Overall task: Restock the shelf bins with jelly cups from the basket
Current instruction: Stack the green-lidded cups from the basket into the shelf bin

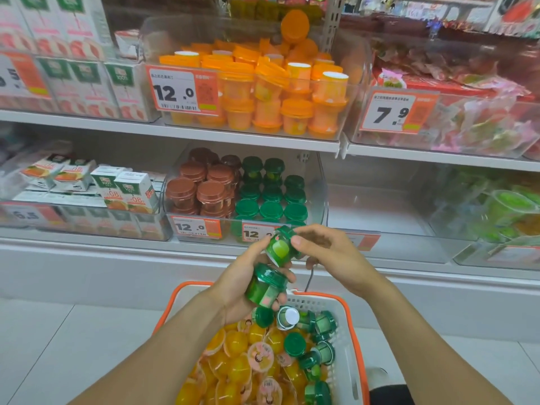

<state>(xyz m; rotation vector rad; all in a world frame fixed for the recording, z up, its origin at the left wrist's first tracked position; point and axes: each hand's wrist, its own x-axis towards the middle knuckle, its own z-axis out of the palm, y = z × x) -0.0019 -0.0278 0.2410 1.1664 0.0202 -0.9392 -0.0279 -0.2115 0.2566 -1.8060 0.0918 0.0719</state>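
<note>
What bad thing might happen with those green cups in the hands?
The left hand holds two green jelly cups at once; the lower cup sits loosely and might slip into the basket. The upper cup is only pinched by the right hand, so it could drop short of the nearly full green bin.

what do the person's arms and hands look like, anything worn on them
Both forearms are bare right to the bottom edge of the frame, with no sleeves in view. The left hand and right hand carry no gloves, and no rings, watch or bracelet show on the fingers or wrists. No markings are visible.
</note>
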